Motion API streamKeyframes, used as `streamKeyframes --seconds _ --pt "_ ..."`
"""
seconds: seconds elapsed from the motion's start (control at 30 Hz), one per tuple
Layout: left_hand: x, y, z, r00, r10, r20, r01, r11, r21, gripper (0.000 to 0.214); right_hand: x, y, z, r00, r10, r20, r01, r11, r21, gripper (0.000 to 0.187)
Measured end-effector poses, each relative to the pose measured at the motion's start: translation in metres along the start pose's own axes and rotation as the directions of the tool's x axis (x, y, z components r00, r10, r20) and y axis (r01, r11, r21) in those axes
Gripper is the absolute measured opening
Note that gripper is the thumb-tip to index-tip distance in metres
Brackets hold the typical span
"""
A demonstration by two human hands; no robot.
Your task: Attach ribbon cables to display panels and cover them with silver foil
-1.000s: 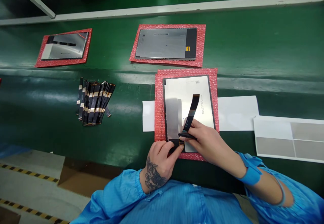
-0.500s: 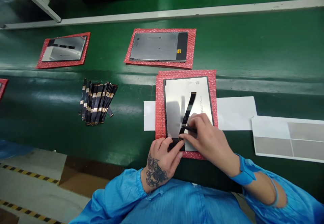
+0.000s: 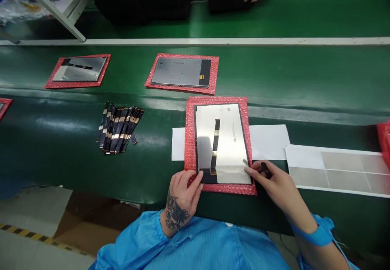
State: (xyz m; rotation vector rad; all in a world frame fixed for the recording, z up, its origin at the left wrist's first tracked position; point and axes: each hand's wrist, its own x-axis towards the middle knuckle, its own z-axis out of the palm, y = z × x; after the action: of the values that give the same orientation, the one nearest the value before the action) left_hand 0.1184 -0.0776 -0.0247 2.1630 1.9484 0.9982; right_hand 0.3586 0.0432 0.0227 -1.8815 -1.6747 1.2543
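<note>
One silver-backed panel (image 3: 230, 150) is laid on red bubble wrap (image 3: 190, 140) on the green desk (image 3: 152, 172), approx. ctr. Over its back a dark flex cable (image 3: 216, 142) is stretched lengthwise, near end at the blk strip (image 3: 208, 177). L hand (image 3: 183, 190) is rested at the near-L corner; whether the edge is gripped, can't tell. By R hand (image 3: 276, 180) a small blk tool (image 3: 265, 170) is grasped, w/ a fingertip set at the panel's R edge, nr the corner. White paper (image 3: 269, 142) is partly covered by the wrap. More cables (image 3: 118, 129) are piled to the L, well apart. Farther back, a 2nd panel (image 3: 182, 72) and a 3rd panel (image 3: 81, 70) are seen, each on red wrap.
</note>
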Motion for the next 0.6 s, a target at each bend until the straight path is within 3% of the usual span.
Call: streamKeyframes --seconds 0.13,0.23,0.33,0.4,0.5,0.53,0.6 --pt "0.001 -0.002 0.003 1.000 0.006 -0.020 -0.006 1.000 0.023 0.034 0.004 -0.005 -0.007 0.991 0.117 0.069 -0.128 0.974 0.186 0.054" --pt "-0.001 -0.001 0.006 0.999 0.011 -0.039 -0.010 1.000 0.017 0.033 -0.001 -0.015 -0.013 0.970 0.161 0.183 -0.212 0.928 0.306 0.047" --pt "-0.001 -0.002 0.002 0.999 0.008 -0.031 -0.009 0.999 -0.035 0.031 -0.002 -0.034 -0.015 0.913 0.186 0.363 -0.326 0.868 0.376 0.040" --pt "0.007 -0.010 -0.012 0.998 0.035 0.051 -0.027 0.988 -0.151 0.031 0.003 -0.048 -0.014 0.874 0.186 0.449 -0.378 0.841 0.387 0.036" --pt "0.048 -0.043 -0.046 0.960 0.079 0.268 0.019 0.939 -0.344 0.029 0.010 -0.064 -0.015 0.870 0.169 0.463 -0.372 0.841 0.393 0.033" --pt "0.070 -0.060 -0.059 0.948 0.037 0.315 0.073 0.941 -0.329 0.028 0.012 -0.068 -0.017 0.883 0.162 0.441 -0.354 0.846 0.399 0.034" --pt "0.127 -0.103 -0.080 0.941 -0.176 0.290 0.229 0.961 -0.158 0.029 0.018 -0.070 -0.026 0.906 0.163 0.390 -0.331 0.848 0.414 0.034"
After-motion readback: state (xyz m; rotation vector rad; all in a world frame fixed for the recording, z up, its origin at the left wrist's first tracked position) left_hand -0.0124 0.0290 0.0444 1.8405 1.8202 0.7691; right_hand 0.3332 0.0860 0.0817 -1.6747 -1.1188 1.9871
